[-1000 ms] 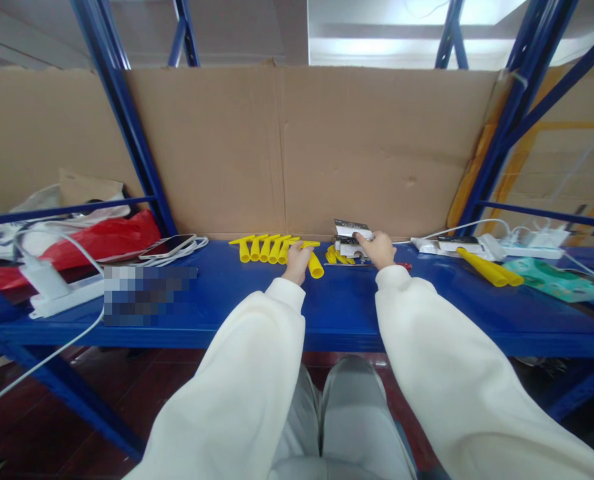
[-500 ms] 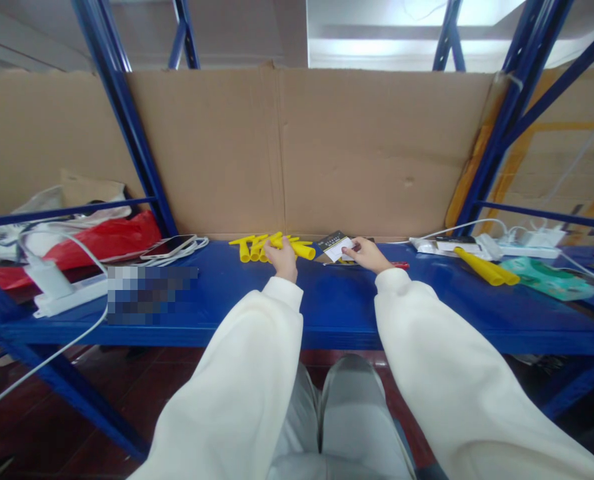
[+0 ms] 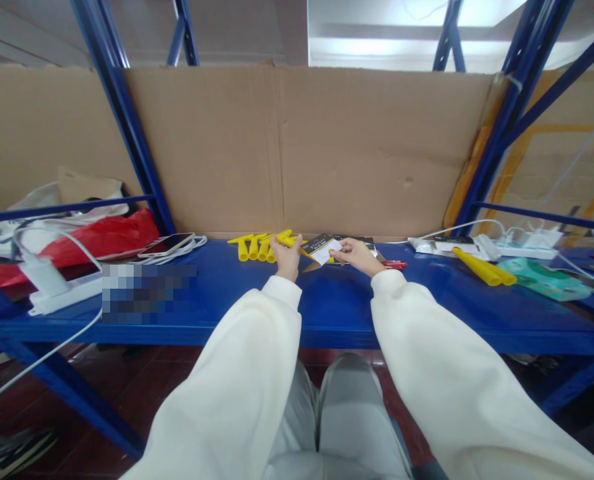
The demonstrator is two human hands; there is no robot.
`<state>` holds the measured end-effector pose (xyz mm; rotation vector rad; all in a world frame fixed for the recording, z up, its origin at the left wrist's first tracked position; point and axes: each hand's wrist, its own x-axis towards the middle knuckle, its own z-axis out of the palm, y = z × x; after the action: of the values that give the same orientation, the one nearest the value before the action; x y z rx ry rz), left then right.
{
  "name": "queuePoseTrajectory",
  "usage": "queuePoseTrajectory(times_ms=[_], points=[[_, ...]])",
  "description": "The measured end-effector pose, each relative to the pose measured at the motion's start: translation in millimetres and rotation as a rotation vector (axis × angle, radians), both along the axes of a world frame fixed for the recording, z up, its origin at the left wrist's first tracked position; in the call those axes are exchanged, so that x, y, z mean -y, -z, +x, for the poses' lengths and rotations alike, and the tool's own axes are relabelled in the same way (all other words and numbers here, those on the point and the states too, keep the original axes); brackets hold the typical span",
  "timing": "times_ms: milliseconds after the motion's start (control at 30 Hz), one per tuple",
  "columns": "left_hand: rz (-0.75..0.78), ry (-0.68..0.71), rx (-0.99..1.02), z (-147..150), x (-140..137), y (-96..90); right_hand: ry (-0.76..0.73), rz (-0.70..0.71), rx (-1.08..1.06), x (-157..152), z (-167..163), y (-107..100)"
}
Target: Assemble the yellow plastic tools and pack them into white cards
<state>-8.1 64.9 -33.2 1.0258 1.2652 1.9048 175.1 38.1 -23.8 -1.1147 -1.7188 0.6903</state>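
1. The left hand (image 3: pixel 287 261) is partly open, thumb parted from fingers, at the right end of a row of yellow tapered tubes (image 3: pixel 253 253). A tube shows behind and between its digits; I cannot tell whether it is gripped.
2. The right hand (image 3: pixel 357 256) is closed in a pinch, thumb against fingertips, on the right edge of a white card (image 3: pixel 321 253), which sits between the two hands. A black printed card (image 3: pixel 319 241) shows just behind it.
3. The edge pinch leaves most of the white card uncovered, perhaps to make it easy to steer. The tubes seem laid side by side to keep them within the left hand's reach.
4. The row's wide, open ends face the person; the bodies run away from them, toward the cardboard panel (image 3: pixel 377 147).
5. The white card lies tilted, its long axis running from near-left up to the right hand's fingertips.
6. Just right of the right hand lies a red-handled tool (image 3: pixel 395 265); farther right, two more yellow tubes (image 3: pixel 479 268) point their narrow ends far-left.
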Motion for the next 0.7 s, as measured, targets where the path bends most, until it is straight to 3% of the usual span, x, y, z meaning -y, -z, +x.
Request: queuePoseTrajectory(times_ms=[200, 467, 700], points=[[-0.008, 0.069, 0.182, 5, 8, -5.4, -0.106, -0.096, -0.200, 4, -3, 0], [0.094, 0.130, 0.491, 7, 1, -2.7, -0.309, -0.186, -0.395, 0, -3, 4], [0.099, 0.163, 0.518, 5, -10, 2.2, -0.406, -0.286, -0.389, 0, 0, 5]])
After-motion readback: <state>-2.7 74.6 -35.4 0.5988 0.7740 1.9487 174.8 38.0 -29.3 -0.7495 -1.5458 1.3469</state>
